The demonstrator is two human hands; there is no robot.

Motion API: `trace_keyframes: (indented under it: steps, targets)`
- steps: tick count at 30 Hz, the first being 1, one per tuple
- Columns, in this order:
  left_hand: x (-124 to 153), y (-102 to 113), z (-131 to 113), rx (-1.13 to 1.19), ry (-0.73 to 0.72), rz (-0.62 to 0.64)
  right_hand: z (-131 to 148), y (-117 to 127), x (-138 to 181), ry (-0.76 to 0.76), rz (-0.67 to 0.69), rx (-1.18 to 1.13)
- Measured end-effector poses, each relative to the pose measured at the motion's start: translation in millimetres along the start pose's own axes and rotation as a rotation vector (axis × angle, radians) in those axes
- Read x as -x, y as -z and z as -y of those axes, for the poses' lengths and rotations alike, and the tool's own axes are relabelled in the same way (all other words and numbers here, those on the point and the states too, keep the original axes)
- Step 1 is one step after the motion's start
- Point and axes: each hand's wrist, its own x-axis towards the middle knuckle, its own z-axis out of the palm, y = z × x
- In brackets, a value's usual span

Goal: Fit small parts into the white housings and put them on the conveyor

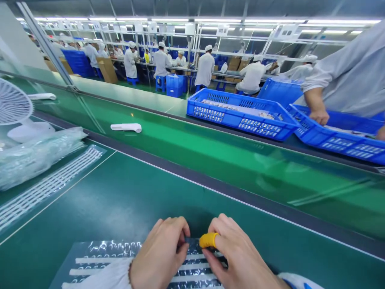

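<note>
A clear plastic sheet [99, 271] with white strips and rows of shiny, curved transparent pieces lies at the near edge of my view. Over its right part, my left hand [164, 253] is closed, thumb and index finger pinching at the sheet's far edge. Close beside it, my right hand [237, 253] pinches the same edge; a yellow finger cot [208, 240] covers its index finger. Between the fingertips a short stretch of the edge shows. Any small piece held there is hidden by the fingers.
A green conveyor belt [168, 140] crosses ahead, carrying a white handle-shaped part [126, 127]. Left are another striped sheet [54, 184], plastic bags [39, 154] and a white fan [13, 102]. Across the belt, a co-worker's hand [319, 116] reaches into a blue crate [339, 140], beside another crate [240, 120].
</note>
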Motion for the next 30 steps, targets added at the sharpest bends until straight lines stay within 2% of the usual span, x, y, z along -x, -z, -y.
trace_keyframes:
  steps: [4, 9, 12, 15, 18, 21, 25, 30]
  targets:
    - [2, -1, -3, -0.080, -0.024, -0.003, 2, -5, 0, 0.049, -0.053, -0.001]
    - [4, 2, -18, -0.277, 0.077, 0.043, 2, -11, 2, 0.034, -0.076, 0.072]
    - [6, 2, -20, -0.290, 0.082, 0.024, 2, -11, 4, 0.033, -0.116, 0.093]
    - [5, -1, -13, -0.166, 0.060, -0.032, 2, -10, 4, 0.047, -0.158, 0.087]
    - [0, -3, -4, 0.060, 0.060, -0.079, 2, -10, 1, 0.068, -0.226, 0.103]
    - [-4, -1, 1, 0.214, 0.056, -0.079, 2, -11, -3, 0.112, -0.283, 0.112]
    - [-7, 1, 2, 0.316, 0.045, -0.057, 5, -12, -6, 0.133, -0.331, 0.096]
    - [-6, 0, 3, 0.402, 0.036, -0.036, 7, -14, -7, 0.106, -0.298, 0.056]
